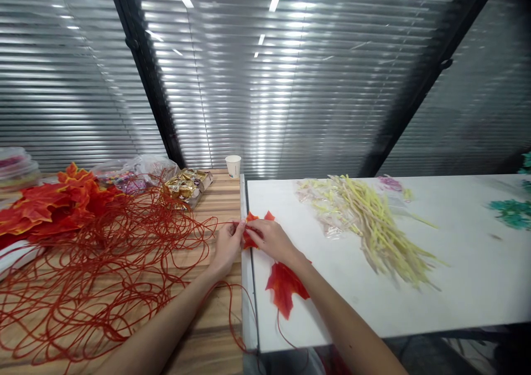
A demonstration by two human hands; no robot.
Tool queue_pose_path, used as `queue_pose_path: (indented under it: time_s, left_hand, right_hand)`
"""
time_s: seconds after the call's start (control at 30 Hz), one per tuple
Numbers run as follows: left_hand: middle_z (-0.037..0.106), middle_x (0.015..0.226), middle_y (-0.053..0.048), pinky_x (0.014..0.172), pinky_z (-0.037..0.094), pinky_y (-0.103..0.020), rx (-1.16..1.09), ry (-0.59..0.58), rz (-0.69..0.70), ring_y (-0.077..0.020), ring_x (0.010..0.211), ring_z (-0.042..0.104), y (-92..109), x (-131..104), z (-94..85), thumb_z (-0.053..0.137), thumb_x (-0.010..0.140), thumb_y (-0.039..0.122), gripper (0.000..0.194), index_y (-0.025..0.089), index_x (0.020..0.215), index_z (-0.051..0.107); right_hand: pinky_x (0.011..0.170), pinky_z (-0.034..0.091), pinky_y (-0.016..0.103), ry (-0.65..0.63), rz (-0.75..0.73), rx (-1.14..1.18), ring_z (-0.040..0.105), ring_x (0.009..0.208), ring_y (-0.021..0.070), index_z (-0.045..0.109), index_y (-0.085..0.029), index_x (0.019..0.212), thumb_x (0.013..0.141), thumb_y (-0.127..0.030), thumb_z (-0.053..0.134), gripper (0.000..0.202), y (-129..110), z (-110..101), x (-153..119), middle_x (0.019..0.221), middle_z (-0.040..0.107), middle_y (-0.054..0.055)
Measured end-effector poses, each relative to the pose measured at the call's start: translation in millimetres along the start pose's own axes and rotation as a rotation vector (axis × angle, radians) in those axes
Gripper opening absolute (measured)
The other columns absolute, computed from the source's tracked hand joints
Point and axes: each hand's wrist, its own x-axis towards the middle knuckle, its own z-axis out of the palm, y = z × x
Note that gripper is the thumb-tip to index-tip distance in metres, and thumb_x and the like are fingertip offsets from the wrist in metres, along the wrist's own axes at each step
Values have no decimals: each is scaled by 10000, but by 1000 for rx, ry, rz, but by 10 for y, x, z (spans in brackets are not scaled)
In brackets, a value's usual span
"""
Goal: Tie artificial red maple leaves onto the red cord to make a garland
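My left hand (228, 244) and my right hand (269, 239) meet over the seam between the two tables, fingers pinched together on a red cord (223, 223). Behind my right fingers is a red leaf (250, 240), partly covered. A second red leaf (284, 287) lies on the white table beneath my right forearm, with cord trailing from it toward the front edge. From my left hand the cord runs to a large loose tangle of red cord (124, 253) on the wooden table. Whether my right fingers grip cord or leaf is hard to make out.
Red artificial leaves (45, 203) are piled at the far left. Gold packets (188, 186) and a paper cup (233, 166) stand at the back of the wooden table (224, 198). Yellow stems (379, 225) lie on the white table (464, 264), with green foliage (514, 213) at far right.
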Motion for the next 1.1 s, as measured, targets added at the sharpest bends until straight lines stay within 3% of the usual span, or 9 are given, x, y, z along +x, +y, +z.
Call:
queue_pose_path:
  time_s: [1.1]
  left_hand:
    - [464,482,38,459,337,-201,98,-32,-3,-84,449,435,-1,0,-8,500,749,433,310,126,709,518]
  right_hand:
    - [591,359,228,-10,-25,-78,523,624,119,560,-160,792,839,-140,416,152,-10,16,6,733,605,26]
